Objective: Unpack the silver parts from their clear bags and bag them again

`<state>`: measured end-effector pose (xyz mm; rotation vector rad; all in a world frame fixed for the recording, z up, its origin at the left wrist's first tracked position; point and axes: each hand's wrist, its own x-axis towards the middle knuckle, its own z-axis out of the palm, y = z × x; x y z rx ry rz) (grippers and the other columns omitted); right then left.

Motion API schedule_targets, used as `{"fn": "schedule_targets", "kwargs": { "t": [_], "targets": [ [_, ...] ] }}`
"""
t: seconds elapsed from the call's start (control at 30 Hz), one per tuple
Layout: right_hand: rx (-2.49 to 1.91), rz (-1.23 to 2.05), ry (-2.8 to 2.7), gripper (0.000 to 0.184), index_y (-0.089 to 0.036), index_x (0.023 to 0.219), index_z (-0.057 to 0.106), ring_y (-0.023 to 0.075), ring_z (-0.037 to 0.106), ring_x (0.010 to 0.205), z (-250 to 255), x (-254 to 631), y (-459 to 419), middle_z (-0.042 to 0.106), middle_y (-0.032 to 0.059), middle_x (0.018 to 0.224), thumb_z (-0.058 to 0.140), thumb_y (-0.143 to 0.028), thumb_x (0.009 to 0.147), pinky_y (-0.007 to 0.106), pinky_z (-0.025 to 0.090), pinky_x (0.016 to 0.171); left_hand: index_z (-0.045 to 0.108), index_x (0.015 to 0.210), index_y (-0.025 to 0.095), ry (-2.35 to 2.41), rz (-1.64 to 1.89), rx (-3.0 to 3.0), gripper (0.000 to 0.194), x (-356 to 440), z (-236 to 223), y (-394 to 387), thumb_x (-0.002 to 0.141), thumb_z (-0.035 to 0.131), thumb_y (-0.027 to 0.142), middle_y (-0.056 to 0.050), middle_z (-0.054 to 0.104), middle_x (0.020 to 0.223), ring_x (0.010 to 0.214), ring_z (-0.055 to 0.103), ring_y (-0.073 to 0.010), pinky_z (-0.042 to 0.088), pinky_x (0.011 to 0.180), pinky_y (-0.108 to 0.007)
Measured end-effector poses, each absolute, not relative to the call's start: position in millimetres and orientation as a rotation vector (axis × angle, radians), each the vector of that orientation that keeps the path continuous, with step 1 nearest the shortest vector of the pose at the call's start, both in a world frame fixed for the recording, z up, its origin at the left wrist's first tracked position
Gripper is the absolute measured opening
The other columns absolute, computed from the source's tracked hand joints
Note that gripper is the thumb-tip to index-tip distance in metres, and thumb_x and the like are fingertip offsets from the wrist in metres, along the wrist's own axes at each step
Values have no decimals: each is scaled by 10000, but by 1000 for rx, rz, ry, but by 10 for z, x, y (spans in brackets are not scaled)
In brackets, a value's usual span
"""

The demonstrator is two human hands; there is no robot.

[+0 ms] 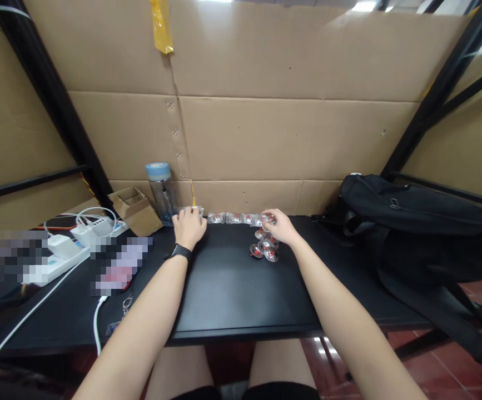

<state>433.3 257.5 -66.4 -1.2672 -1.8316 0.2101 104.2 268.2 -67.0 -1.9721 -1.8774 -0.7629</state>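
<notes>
While both hands work well apart along the back edge of the desk [228, 297], a row of small shiny packets [217, 218] runs between them, close to the cardboard wall [244, 139]. Each packet whose middle shows has a red spot.

Left hand [189, 226]: at the row's left end, palm down, fingers spread over the packet there (a dark watch [179, 251] sits on that wrist). Fingers hide the contact; cannot tell whether it grips or only rests. Right hand [281, 225]: at the row's right end, thumb and fingers bent around a shiny piece; whether pinched or merely touched, cannot tell.

Loose pile of metal discs [271, 254], also red-marked: just in front of the right hand, toward the near edge from the row, some overlapping and tilted. Too small to tell if these are wrapped.

Progress, judged by layout: the row looks mostly formed, its pieces side by side and roughly straight; the pile appears to be what is left, several discs outside the line.

Flanking the work: a blue-lidded bottle [163, 194] by the left hand, a black backpack [424, 222] at the desk's right end.
</notes>
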Motion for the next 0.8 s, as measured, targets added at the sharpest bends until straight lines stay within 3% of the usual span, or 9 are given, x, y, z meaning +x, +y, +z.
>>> {"fn": "schedule_targets", "kwargs": {
  "t": [0.17,0.3,0.5,0.63,0.8],
  "targets": [
    [-1234,180,-1835,372,-201,1120,682,176,643,838,-620,4302,2533,625,76,1147,654,-144,753,374,530,889,551,1397,173,-1492,-619,-2404,502,1342,-879,2721,903,465,204,-179,503,1510,1395,449,-330,347,1111,-492],
    [-1224,189,-1832,397,-211,1151,668,167,641,837,-584,4273,2489,584,78,1190,646,-148,759,372,534,896,396,1532,166,-1579,-491,-2540,557,1387,-999,2787,988,380,288,-189,408,1590,1420,451,-321,391,1097,-492],
    [-1226,225,-1861,379,-208,1154,668,173,638,868,-578,4255,2458,573,78,1173,651,-162,778,372,534,901,322,1573,165,-1619,-499,-2500,615,1348,-951,2785,986,399,334,-195,316,1635,1403,451,-353,408,1069,-504],
    [-1239,208,-1868,361,-198,1136,672,174,637,867,-557,4254,2447,583,77,1154,651,-158,778,375,526,907,466,1480,169,-1628,-491,-2415,540,1377,-920,2726,978,431,364,-181,495,1510,1329,476,-370,397,1049,-520],
    [-1239,191,-1883,345,-203,1109,681,181,632,872,-521,4243,2424,600,71,1119,655,-149,769,372,515,901,618,1297,168,-1593,-468,-2378,393,1355,-855,2701,944,453,216,-176,611,1251,1124,611,-308,439,982,-453]
  ]
}}
